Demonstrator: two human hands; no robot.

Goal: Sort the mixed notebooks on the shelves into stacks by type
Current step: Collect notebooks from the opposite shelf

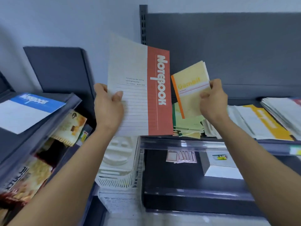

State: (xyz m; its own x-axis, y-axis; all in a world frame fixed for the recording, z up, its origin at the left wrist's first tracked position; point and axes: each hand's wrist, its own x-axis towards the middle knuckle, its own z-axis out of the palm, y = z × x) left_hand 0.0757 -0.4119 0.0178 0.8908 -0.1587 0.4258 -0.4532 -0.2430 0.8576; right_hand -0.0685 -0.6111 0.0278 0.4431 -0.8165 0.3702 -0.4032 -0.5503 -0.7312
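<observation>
One notebook per hand
Our left hand (108, 105) pinches the red notebook (140, 88), right hand (213, 101) grips the yellow notebook (190, 88) at 3 o'clock, above the shelf (195, 143); we should lay each flat on its matching stack

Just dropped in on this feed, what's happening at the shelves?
A person is sorting notebooks at grey shelves. The left hand holds up a large red-banded notebook by its edge; the right hand holds a small yellow notebook above a pile of small green and yellow ones. A blue-banded notebook lies on the left shelf, and yellow-banded notebooks lie to the right.
</observation>
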